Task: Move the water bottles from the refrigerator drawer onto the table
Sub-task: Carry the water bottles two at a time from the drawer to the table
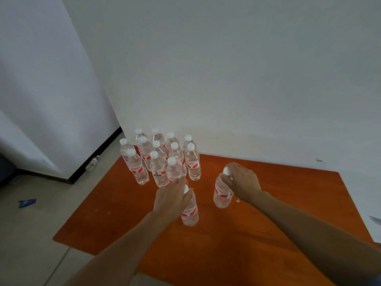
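Two bare arms reach out over the flat orange wooden counter (268, 223) from its near edge.

The left hand (171, 200) is over the middle of the counter. It holds the near water bottle (190, 213), a clear plastic one with a white cap and a red label. The fingers (180, 183) are curled down over the top of it, and only a bit of the cap peeks out. This bottle stands up straight on the counter.

A little farther in and more to the right side of the counter, the right hand (244, 182) holds the second water bottle (222, 193), which looks just the same. Its fingers are wrapped round the neck, right under the white cap. The foot of this bottle is on the counter, and the bottle leans a little.

At the far left corner of the counter stands a bunch of bottles (158, 159) of the same kind, all upright and packed close together. It stands near the two held bottles but apart from them.

Left of the counter is the pale tiled floor (31, 234). A small blue scrap (27, 202) lies on it. Farther off to the left, a small clear thing (92, 163) sits by a dark strip, too blurry to make out.

Behind the counter is a plain white wall (226, 79).
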